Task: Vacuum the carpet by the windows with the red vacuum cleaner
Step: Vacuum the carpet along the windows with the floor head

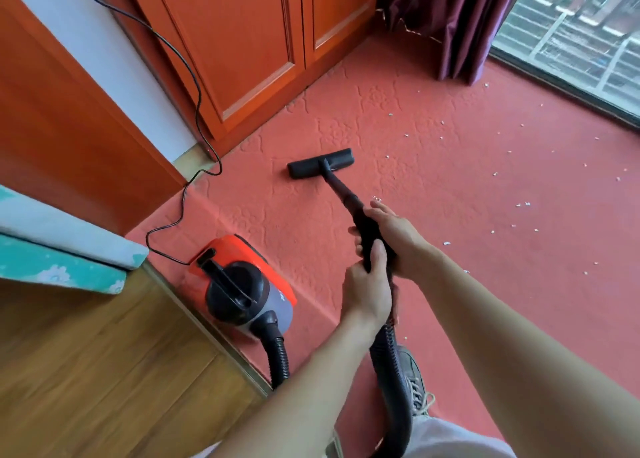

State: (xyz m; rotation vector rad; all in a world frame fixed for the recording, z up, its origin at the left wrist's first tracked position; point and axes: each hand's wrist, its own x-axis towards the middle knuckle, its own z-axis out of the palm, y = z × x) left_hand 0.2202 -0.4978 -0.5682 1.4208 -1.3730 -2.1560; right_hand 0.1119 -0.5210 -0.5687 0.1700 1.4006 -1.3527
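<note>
The red vacuum cleaner (242, 284) sits on the red carpet (485, 198) at its raised edge, low left of centre. Its black ribbed hose (391, 360) loops up to a black wand (341, 189). The flat black floor head (320, 163) rests on the carpet near the cabinet. My left hand (367, 284) is closed around the lower end of the wand handle. My right hand (394, 236) wraps the wand just above it. Several white scraps (523, 204) lie scattered over the carpet toward the windows (575, 32).
An orange wooden cabinet (242, 42) lines the far side. The black power cord (194, 111) trails down the wall to the vacuum. A purple curtain (450, 21) hangs in the corner. Wooden floor (86, 371) and a teal mattress (59, 250) lie left. My shoe (415, 385) stands on the carpet.
</note>
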